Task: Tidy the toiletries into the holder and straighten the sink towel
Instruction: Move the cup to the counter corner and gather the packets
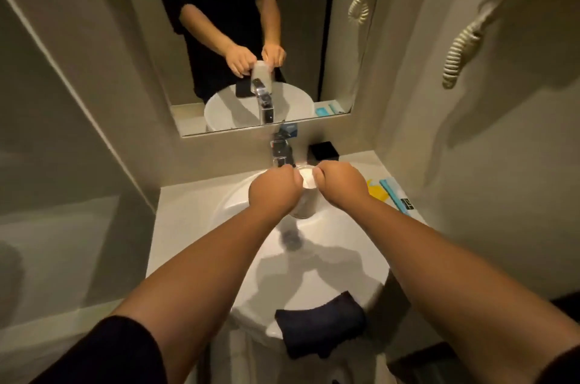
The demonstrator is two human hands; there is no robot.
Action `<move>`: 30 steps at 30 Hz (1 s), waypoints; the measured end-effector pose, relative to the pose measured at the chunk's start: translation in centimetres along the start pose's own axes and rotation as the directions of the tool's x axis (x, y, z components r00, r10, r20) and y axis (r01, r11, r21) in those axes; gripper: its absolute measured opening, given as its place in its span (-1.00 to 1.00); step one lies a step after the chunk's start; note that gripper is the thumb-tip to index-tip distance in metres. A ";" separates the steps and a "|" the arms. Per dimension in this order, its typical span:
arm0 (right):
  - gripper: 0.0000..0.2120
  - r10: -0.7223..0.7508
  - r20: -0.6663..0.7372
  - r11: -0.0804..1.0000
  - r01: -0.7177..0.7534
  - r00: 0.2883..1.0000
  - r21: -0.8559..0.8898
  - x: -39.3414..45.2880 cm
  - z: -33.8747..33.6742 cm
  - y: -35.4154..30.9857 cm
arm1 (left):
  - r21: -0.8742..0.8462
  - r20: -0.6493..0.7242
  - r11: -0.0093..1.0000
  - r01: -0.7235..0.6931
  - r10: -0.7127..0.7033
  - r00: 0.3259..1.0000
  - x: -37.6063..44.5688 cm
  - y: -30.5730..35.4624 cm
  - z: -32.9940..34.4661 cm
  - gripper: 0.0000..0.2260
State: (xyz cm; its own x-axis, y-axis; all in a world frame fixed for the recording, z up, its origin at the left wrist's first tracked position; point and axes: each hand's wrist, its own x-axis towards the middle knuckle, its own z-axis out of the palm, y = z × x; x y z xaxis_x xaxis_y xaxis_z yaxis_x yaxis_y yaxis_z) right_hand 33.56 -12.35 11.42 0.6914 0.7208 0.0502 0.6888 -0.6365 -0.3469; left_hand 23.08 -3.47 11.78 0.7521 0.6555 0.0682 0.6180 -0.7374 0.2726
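Observation:
Both my hands hold a white cup-like holder (305,195) over the round white sink (354,261), just in front of the chrome tap (280,154). My left hand (273,189) grips its left rim and my right hand (340,183) grips its right rim. Whether anything is inside the holder is hidden. A dark navy towel (320,322) hangs rumpled over the sink's near rim. On the counter to the right lie a yellow packet (376,190) and a light blue toothbrush-like packet (394,195).
A small black box (324,150) stands on the counter behind the tap at the right. A mirror (238,38) covers the wall behind the sink. A wall hairdryer with a coiled cord (464,51) hangs at the right. The white counter (185,214) extends left of the sink.

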 end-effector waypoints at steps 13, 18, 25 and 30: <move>-0.71 0.170 0.011 0.985 -0.169 0.985 -0.035 14.0 -2.7 17.3 | -0.083 0.100 0.996 -0.043 0.052 0.994 16.4 14.5 8.1 -0.67; -0.74 0.164 0.050 0.984 -0.160 0.985 -0.072 20.7 0.0 19.6 | -0.042 0.133 0.999 0.013 -0.008 0.991 22.8 14.6 11.9 -0.73; -0.73 0.202 0.081 0.968 -0.186 0.976 -0.169 26.0 4.8 22.5 | 0.079 0.247 0.997 -0.023 0.003 0.969 28.2 14.2 17.9 -0.80; -0.71 0.241 0.130 0.965 -0.224 0.962 -0.133 27.0 6.5 23.7 | 0.178 0.273 0.982 -0.066 0.015 0.962 29.0 14.7 19.3 -0.82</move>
State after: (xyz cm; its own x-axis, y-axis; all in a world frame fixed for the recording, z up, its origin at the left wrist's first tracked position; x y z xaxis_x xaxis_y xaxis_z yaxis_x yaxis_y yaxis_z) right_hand 67.14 -6.17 -1.51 0.8029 0.5752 -0.1568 0.5390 -0.8127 -0.2213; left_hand 58.37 1.52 -0.78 0.7950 0.5754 -0.1920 0.5983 -0.7960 0.0919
